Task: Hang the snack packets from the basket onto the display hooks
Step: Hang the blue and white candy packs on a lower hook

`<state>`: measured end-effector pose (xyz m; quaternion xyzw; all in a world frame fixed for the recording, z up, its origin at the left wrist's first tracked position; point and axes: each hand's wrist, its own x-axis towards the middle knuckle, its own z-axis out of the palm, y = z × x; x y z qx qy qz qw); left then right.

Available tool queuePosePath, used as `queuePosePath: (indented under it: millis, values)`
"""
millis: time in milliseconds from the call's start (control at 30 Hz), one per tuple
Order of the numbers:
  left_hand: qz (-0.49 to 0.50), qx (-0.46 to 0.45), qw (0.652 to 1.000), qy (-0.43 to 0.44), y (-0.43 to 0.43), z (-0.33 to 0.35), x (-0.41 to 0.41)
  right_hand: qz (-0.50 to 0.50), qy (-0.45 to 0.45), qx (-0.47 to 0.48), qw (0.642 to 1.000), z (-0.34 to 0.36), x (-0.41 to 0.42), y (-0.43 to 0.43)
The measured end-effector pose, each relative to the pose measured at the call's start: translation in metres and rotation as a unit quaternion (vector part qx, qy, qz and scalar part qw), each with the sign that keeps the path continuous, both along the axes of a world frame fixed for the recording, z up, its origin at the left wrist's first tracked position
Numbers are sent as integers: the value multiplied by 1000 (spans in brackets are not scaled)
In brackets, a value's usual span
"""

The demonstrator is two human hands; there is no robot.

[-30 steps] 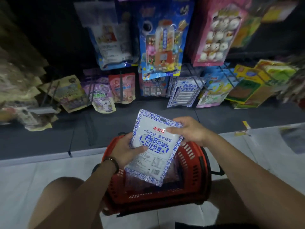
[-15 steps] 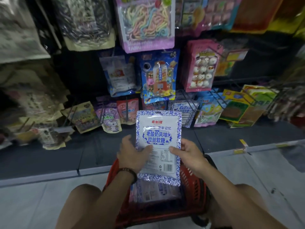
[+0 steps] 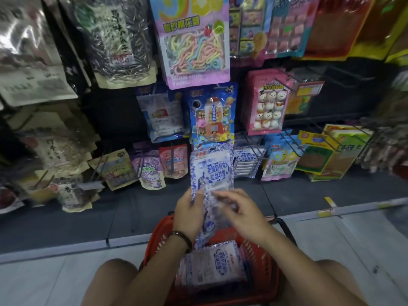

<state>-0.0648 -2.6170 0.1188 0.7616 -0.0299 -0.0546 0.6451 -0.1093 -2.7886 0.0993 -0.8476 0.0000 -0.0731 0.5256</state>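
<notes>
Beyond and above the grip stands a dark display rack point(image 3: 110, 120) crowded with hanging bags. Under it, spreading to either side of the grip, lies a pale tiled floor point(image 3: 44, 279). Directly below the grip, between the person's bare knees, sits a red plastic basket point(image 3: 159, 233) with slotted walls. High above the grip hangs a large lilac bag of rainbow-coloured candy strands point(image 3: 194, 47). Lower, just above the grip's load, is a blue bag printed with a gumball machine point(image 3: 213, 115), and to its right a pink bag of snowman-faced sweets point(image 3: 268, 104). The task's thing, a flat blue-and-white snack packet with blue lettering point(image 3: 212, 171), is held upright in the grip, its top edge close under the gumball bag and its lower end reaching down towards the basket. Just right of it, a row of matching blue-and-white packets point(image 3: 247, 162) already hangs on thin wire hooks point(image 3: 291, 143). More of the same blue-and-white pouches point(image 3: 212, 263) lie stacked inside the basket below the grip. The left hand point(image 3: 189, 215) has its fingers curled round the held packet's lower left edge. The right hand point(image 3: 245, 215) has bent fingers closed over the lower right part, though motion blur softens the detail there. A dark beaded bracelet point(image 3: 181, 236) circles the left wrist.
</notes>
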Motion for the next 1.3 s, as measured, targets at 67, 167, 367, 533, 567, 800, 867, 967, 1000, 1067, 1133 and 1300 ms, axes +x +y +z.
queuePosePath:
  millis: [67,167,367,533,567,800,867,967,1000,1067,1133,1300]
  values:
    - [-10,-20,999,25,5,0,5,-98,-4,1,995,-4,9,-19]
    - [-59,-25,997,46,12,3,16,-136,51,101,984,-4,20,-41]
    - [-94,-19,995,26,-2,1,43,-140,47,151,978,-33,44,-65]
    - [-94,90,991,-24,-28,-6,72,-160,42,141,976,-22,51,-71]
    - [-97,108,989,-23,-36,-8,78,-173,30,129,976,-24,54,-75]
    - [-101,128,986,37,-100,-43,123,-249,7,112,962,-65,87,-133]
    - [-104,140,984,31,-114,-61,132,-260,-5,128,957,-83,94,-148]
    - [-159,168,973,16,-116,-74,130,-261,2,183,948,-89,95,-146]
    - [-176,169,970,23,-123,-81,134,-264,16,202,943,-95,100,-151]
    - [-189,152,969,49,-142,-95,143,-279,29,237,930,-116,113,-166]
    - [-177,129,973,69,-161,-107,153,-321,34,263,909,-128,123,-176]
    - [-114,-9,975,189,-197,-134,166,-396,49,262,878,-132,142,-197]
